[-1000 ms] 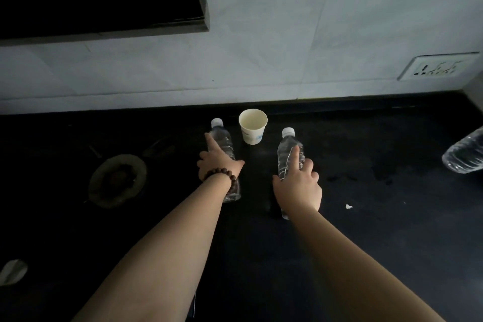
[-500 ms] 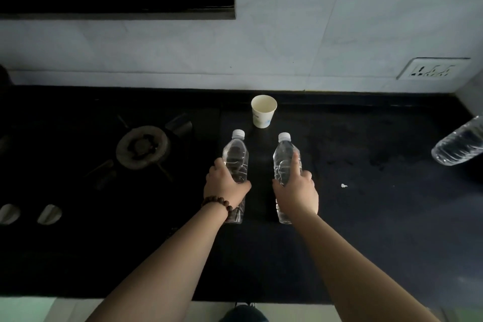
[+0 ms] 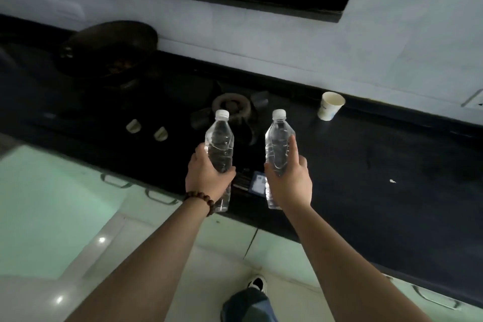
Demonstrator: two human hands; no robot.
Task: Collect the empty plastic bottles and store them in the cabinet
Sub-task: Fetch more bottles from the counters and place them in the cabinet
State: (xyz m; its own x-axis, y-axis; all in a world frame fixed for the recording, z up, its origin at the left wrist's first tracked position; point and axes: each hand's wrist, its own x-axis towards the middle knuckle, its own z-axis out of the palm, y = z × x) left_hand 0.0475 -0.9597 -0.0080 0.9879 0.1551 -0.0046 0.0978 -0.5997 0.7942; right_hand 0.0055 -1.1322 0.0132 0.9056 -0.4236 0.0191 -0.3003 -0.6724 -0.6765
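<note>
Nearest to you, a leg in blue trousers (image 3: 248, 303) and a dark-and-white shoe (image 3: 257, 282) stand on the pale glossy floor (image 3: 52, 217), in front of the light cabinet doors with dark bar handles (image 3: 160, 196) under the table edge.

Above them, your left hand (image 3: 207, 178), with a brown beaded bracelet (image 3: 201, 200) at the wrist, wraps its fingers round the lower body of the left clear plastic bottle with a white cap (image 3: 219, 138). Your right hand (image 3: 290, 180) holds the right clear plastic bottle with a white cap (image 3: 278, 138) the same way, index finger laid straight up its side. Both bottles are upright and apart, lifted off the black table (image 3: 366, 165).

The step in hand looks like carrying the pair to the cabinet. Empty bottles are light and crush easily, so grip only firmly enough to stop a slip, and keep them from knocking together. You will probably need a free hand for a door handle, so plan to tuck both bottles into one hand or set one down first.

Farther off are the gas burner (image 3: 232, 106) with two pale knobs (image 3: 146, 129), a white paper cup (image 3: 329, 109) near the grey wall (image 3: 261, 42), and a dark wok (image 3: 109, 47) at the back left.
</note>
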